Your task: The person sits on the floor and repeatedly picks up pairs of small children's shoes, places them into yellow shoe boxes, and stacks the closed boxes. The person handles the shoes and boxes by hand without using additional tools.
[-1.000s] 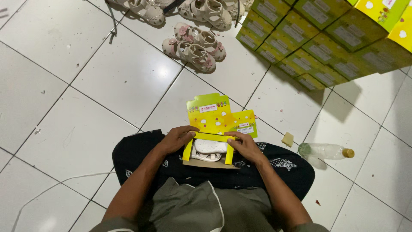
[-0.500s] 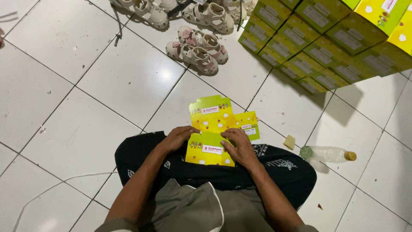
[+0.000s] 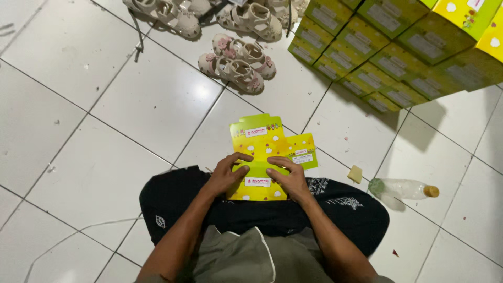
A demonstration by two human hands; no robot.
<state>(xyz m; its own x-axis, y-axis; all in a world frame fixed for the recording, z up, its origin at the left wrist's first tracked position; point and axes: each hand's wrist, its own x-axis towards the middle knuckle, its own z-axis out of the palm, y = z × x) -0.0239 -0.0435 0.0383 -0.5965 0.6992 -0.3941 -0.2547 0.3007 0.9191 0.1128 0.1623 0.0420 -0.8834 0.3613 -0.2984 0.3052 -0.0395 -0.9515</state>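
Both hands are pressing flat on a yellow shoe box (image 3: 258, 181) resting on the person's lap, fingers spread over its top rather than wrapped around it. Left hand (image 3: 228, 174) is lying on the box's left side, with its fingertips curling onto the green fold near the middle. Right hand (image 3: 288, 175) is lying on the box's right side, fingers pointing inward toward the left hand, the 2 nearly meeting over the centre. Whether either hand is pinching an edge cannot be told. An opened lid flap (image 3: 257, 139) is standing beyond the hands, reaching out over the white tiled floor (image 3: 131, 105), and a smaller side flap (image 3: 302, 152) is sticking out to the right. The person is sitting with dark trousers (image 3: 173, 199) crossed beneath the box.

Ahead on the floor, 2 pale sandals with pink flowers (image 3: 237, 64) are lying side by side, with more sandals (image 3: 167, 13) behind them. A stack of green and yellow boxes (image 3: 377, 47) is filling the upper right. To the right of the person's knee, a clear plastic bottle (image 3: 401, 188) is lying on its side, and a small yellowish block (image 3: 356, 174) is sitting just beside it.
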